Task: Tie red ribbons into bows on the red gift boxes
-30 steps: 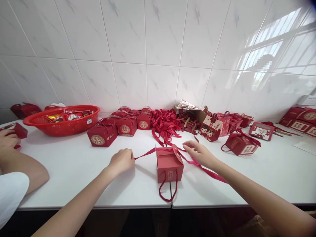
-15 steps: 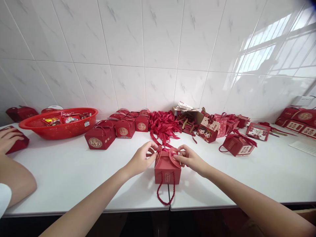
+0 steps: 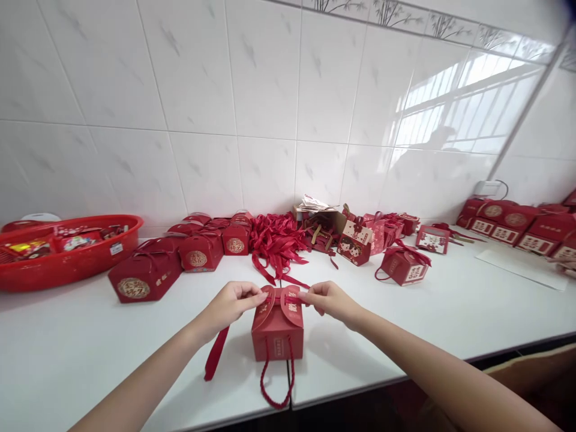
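Observation:
A small red gift box (image 3: 278,336) stands upright near the table's front edge, its rope handle hanging down the front. Its curved top flaps are folded together, and a red ribbon (image 3: 216,354) runs across them. My left hand (image 3: 236,303) pinches the ribbon at the box's left side, with a loose tail hanging below the fingers. On the right side, my right hand (image 3: 326,302) pinches the ribbon's other part. Just behind the box lies a heap of red ribbons (image 3: 279,240).
Left stands a red basket (image 3: 103,255) of wrapped sweets. Several closed red boxes (image 3: 155,273) sit beside it. Right of the ribbons are a patterned box (image 3: 354,242) and a handled box (image 3: 402,264). Another person's hand (image 3: 564,265) shows at the far right, near a paper sheet (image 3: 522,267).
The view has turned to the right. The ribbon now lies pulled across the box top between my hands, and its tail hangs at the left. The person at the left is out of view.

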The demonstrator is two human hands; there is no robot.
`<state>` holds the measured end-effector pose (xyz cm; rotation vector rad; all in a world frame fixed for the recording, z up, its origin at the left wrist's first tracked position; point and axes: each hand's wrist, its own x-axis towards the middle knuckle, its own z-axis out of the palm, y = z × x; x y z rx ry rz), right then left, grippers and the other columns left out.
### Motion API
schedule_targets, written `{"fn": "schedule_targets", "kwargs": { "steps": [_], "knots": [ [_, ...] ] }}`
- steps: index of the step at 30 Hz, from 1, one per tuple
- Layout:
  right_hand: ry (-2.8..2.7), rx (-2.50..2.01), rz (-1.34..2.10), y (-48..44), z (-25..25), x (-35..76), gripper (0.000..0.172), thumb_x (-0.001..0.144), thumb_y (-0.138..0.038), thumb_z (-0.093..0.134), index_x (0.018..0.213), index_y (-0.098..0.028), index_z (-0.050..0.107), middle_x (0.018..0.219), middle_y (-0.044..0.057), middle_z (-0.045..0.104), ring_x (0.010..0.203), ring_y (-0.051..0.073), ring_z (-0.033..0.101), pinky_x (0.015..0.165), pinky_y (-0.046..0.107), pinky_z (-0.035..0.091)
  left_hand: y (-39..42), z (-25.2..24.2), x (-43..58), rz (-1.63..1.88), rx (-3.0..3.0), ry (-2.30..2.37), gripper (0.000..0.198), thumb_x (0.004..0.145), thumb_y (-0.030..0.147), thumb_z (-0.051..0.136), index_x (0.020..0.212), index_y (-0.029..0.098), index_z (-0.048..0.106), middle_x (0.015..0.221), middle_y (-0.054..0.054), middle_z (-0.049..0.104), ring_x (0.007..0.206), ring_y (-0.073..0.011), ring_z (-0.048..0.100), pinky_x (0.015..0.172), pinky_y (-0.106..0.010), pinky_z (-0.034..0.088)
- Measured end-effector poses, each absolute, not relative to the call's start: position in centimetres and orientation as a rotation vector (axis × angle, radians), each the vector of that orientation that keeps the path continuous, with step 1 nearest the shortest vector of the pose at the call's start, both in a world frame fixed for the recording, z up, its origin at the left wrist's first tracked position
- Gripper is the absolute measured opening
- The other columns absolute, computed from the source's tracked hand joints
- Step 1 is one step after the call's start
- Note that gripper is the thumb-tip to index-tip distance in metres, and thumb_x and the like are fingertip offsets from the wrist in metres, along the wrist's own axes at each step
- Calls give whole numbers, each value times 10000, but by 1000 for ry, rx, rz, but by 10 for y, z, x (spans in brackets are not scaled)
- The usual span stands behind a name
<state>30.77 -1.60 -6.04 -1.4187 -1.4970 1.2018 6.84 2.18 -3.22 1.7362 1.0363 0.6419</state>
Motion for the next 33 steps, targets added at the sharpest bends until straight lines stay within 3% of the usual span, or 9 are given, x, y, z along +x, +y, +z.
{"fn": "schedule_targets", "kwargs": {
  "steps": [3, 5, 12, 16, 22, 26, 29, 33],
  "knots": [
    [-1528, -1403, 1206, -12, -64, 308, 460, 681, -606, 697, 579, -170, 590, 530, -16, 513, 525, 100, 402, 516, 252, 279, 27, -35, 67, 535, 1501, 1007, 413, 713, 528, 674, 624, 165, 498, 497, 85, 261, 476, -63, 120, 471, -241, 74],
    [-1526, -1372, 1223, -10, -66, 305, 469, 683, -606, 695, 569, -171, 561, 555, -22, 501, 545, 97, 403, 528, 246, 300, 30, -38, 67, 512, 1433, 983, 446, 730, 540, 659, 603, 170, 446, 494, 89, 246, 474, -60, 97, 472, -247, 53],
    [-1483, -1264, 1285, -8, -67, 294, 495, 678, -562, 713, 551, -193, 409, 504, -68, 414, 478, 68, 316, 481, 232, 239, 25, -44, 76, 612, 1454, 968, 485, 736, 612, 633, 653, 158, 483, 554, 78, 292, 488, -56, 159, 465, -228, 103],
    [-1460, -1262, 1270, -6, -72, 293, 520, 646, -517, 747, 505, -190, 368, 470, -76, 380, 478, 64, 291, 489, 236, 208, 14, -40, 84, 637, 1573, 1012, 471, 674, 595, 694, 724, 152, 542, 617, 42, 441, 513, -61, 286, 473, -203, 186],
    [-1405, -1278, 1272, -1, -76, 287, 471, 622, -464, 765, 527, -192, 392, 518, -58, 464, 522, 82, 381, 531, 241, 260, 6, -42, 94, 692, 1549, 1059, 442, 666, 570, 674, 768, 148, 591, 673, 10, 507, 546, -81, 364, 491, -210, 228],
    [-1370, -1270, 1313, -2, -70, 288, 426, 623, -469, 757, 572, -193, 437, 560, -49, 498, 509, 76, 377, 509, 240, 252, 9, -43, 96, 714, 1502, 1077, 384, 685, 520, 634, 683, 170, 476, 591, 55, 385, 500, -65, 269, 479, -213, 166],
    [-1360, -1251, 1355, -4, -65, 297, 448, 641, -487, 743, 564, -198, 409, 517, -72, 426, 459, 60, 297, 472, 243, 185, 13, -42, 91, 695, 1487, 1083, 398, 694, 510, 600, 632, 193, 368, 557, 80, 287, 479, -61, 200, 471, -221, 116],
    [-1376, -1194, 1412, -6, -67, 309, 510, 640, -493, 754, 530, -200, 351, 475, -90, 330, 436, 55, 253, 460, 252, 114, 19, -40, 80, 622, 1558, 1093, 424, 666, 540, 651, 626, 176, 438, 567, 70, 318, 495, -68, 208, 482, -225, 117]
  ]
}}
